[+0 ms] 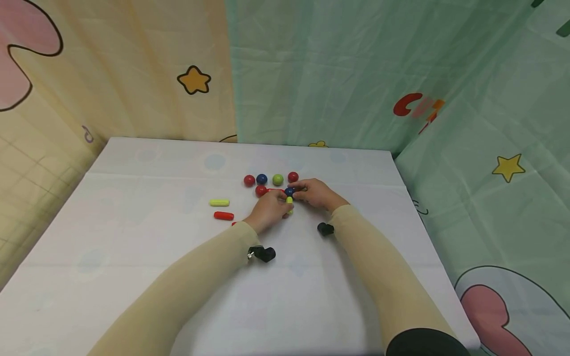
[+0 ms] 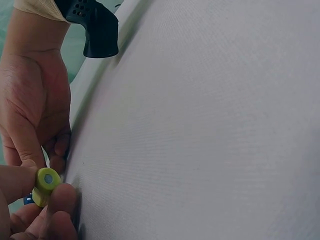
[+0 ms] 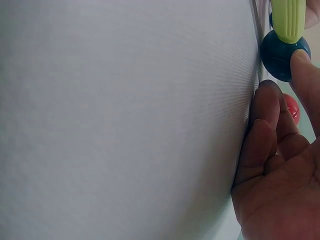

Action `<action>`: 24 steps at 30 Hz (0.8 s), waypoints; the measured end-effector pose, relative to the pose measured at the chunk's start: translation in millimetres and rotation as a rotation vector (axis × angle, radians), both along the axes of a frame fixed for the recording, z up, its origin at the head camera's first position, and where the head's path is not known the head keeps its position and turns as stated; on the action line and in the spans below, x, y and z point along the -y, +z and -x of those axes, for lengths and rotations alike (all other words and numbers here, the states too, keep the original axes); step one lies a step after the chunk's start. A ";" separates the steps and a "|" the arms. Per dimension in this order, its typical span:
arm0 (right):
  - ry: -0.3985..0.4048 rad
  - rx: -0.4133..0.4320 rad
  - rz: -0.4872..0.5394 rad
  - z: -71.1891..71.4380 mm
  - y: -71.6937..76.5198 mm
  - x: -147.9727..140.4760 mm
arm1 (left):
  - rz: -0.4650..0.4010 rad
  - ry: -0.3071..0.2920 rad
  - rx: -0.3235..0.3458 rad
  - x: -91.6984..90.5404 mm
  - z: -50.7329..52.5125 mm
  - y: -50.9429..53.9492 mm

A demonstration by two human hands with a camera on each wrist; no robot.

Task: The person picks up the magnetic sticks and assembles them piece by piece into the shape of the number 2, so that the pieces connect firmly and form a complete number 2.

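Observation:
My left hand [image 1: 267, 210] pinches a yellow-green rod [image 1: 289, 201] between thumb and fingers; the left wrist view shows the round grey end of this rod [image 2: 48, 179]. The rod's far end meets a dark blue ball [image 1: 289, 191]. My right hand [image 1: 317, 193] holds that blue ball [image 3: 279, 57], its thumb pressed on the side. A red rod [image 1: 277, 190], partly hidden by the left hand, lies between the blue ball and a red ball [image 1: 260, 191].
Behind the hands, a red ball [image 1: 249, 180], a blue ball [image 1: 261, 179], a green ball [image 1: 278, 179] and another red ball [image 1: 293, 176] lie on the white table [image 1: 133, 237]. Left of the hands are a yellow-green rod [image 1: 219, 202] and a red rod [image 1: 223, 215].

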State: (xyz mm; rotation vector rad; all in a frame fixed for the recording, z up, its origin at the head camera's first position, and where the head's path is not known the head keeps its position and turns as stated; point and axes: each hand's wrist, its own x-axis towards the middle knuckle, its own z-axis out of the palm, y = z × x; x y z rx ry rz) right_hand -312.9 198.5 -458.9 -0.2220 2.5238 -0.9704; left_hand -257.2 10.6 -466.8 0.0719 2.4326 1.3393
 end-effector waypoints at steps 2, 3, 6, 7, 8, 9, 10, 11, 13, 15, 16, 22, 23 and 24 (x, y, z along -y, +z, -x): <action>0.004 -0.003 -0.001 0.1 0.1 -0.3 | 0.001 0.002 0.004 -0.2 0.2 -0.2; 0.005 -0.006 -0.001 0.1 0.1 -0.3 | 0.003 0.003 0.005 -0.4 0.3 -0.1; 0.014 -0.012 -0.008 0.1 -0.1 -0.9 | 0.002 0.005 0.004 -1.0 -0.1 0.4; 0.016 -0.013 -0.011 0.2 -0.4 -1.1 | 0.004 0.005 0.003 -1.2 -0.2 0.5; 0.017 -0.015 -0.012 0.5 -0.8 -1.1 | 0.004 0.005 -0.001 -1.4 -0.3 0.6; 0.018 -0.016 -0.015 0.6 -0.9 -1.2 | 0.004 0.005 -0.003 -1.5 -0.5 0.7; 0.020 -0.019 -0.018 0.6 -1.2 -1.4 | 0.003 0.005 -0.005 -1.5 -0.8 0.9; 0.019 -0.018 -0.016 0.5 -1.3 -1.4 | 0.003 0.004 -0.009 -1.6 -1.1 1.0; 0.018 -0.018 -0.015 0.9 -1.9 -1.5 | 0.006 0.005 -0.014 -1.6 -1.6 1.0; 0.018 -0.020 -0.015 0.9 -2.0 -1.3 | 0.005 0.006 -0.016 -1.7 -2.0 0.8; 0.019 -0.021 -0.015 0.9 -2.1 -1.1 | 0.006 0.006 -0.016 -1.7 -2.1 0.5; 0.022 -0.024 -0.017 0.8 -2.1 -0.8 | 0.018 0.006 -0.014 -1.4 -3.0 0.0; 0.021 -0.023 -0.017 0.6 -1.8 -0.8 | 0.020 0.005 -0.015 -1.4 -3.1 0.1; 0.020 -0.023 -0.017 0.8 -1.8 -0.7 | 0.022 0.005 -0.016 -1.4 -3.0 0.0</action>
